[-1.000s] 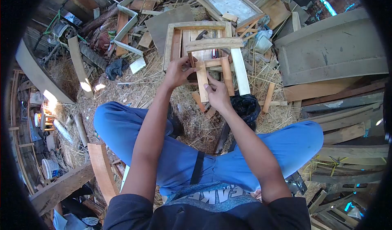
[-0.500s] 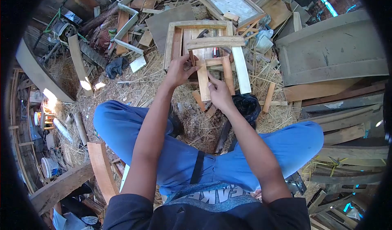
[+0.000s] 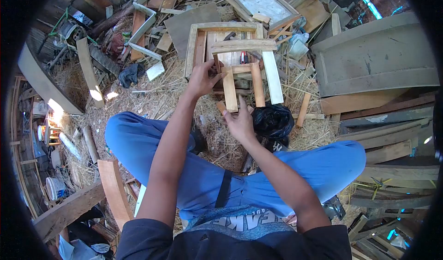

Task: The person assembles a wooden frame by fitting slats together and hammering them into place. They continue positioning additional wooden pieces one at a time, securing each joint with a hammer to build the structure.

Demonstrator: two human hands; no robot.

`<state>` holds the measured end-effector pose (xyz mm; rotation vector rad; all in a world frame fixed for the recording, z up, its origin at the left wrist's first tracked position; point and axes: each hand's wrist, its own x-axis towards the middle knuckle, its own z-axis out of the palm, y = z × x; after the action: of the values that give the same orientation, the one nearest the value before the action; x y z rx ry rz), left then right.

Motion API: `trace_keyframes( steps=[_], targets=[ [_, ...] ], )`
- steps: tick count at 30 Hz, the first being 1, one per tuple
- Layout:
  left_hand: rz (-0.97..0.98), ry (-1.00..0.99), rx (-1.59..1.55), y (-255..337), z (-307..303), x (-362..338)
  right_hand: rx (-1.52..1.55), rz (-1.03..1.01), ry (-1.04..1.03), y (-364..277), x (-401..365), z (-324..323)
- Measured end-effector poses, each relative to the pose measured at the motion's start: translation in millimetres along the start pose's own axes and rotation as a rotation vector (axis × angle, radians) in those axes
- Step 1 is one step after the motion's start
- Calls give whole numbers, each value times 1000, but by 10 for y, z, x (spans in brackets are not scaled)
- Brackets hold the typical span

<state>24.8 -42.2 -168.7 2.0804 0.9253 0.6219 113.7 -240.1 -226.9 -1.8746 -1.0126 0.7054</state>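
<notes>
One hand holds the frame (image 3: 257, 80)

There is one frame, and three of its legs (image 3: 230, 91) show: two on the right and one on the left. It has one top board (image 3: 243, 46) on the far side and one short bar (image 3: 241, 69) in the middle. The frame is in front of the knees (image 3: 138, 137), with one big panel (image 3: 190, 52) just behind it. The top board hides part of the panel. One red tool (image 3: 243, 57) shows past the top board. One black bag (image 3: 273, 121) is on the right, near the legs. Straw (image 3: 180, 114) is all over the ground.

Both arms reach forward. The left hand (image 3: 203, 81) is at the frame's left side, with its fingers pinched on the wood. The right hand (image 3: 240, 123) is low, by the near end of the left leg. Its fingers are loose and spread; I can't tell if they touch the wood.
</notes>
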Motion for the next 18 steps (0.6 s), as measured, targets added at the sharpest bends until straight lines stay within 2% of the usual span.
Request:
trace_keyframes(
  steps=[2,4,7,8,10,11,13,18],
  targets=[
    [-26,-32,16,10,7,-2,-62,-16,-4,-15,-7,-12],
    [11,43,-59,6,34,-13,297,269,-140,-53,23,-27],
    [4,37,-63,-28,48,-4,437,291,-131,-391,-29,-209],
    [6,38,-63,-30,49,-3,437,290,-130,-297,-17,-168],
    [-18,30,-54,-15,41,-2,203,64,-113,-170,26,-104],
    [-18,31,-54,-8,39,-1,202,63,-114,-98,17,-97],
    [47,69,-46,-28,49,-3,333,225,-198,-382,-8,-258],
    [18,60,-21,-58,62,5,377,292,-202,-556,18,-379]
  ],
)
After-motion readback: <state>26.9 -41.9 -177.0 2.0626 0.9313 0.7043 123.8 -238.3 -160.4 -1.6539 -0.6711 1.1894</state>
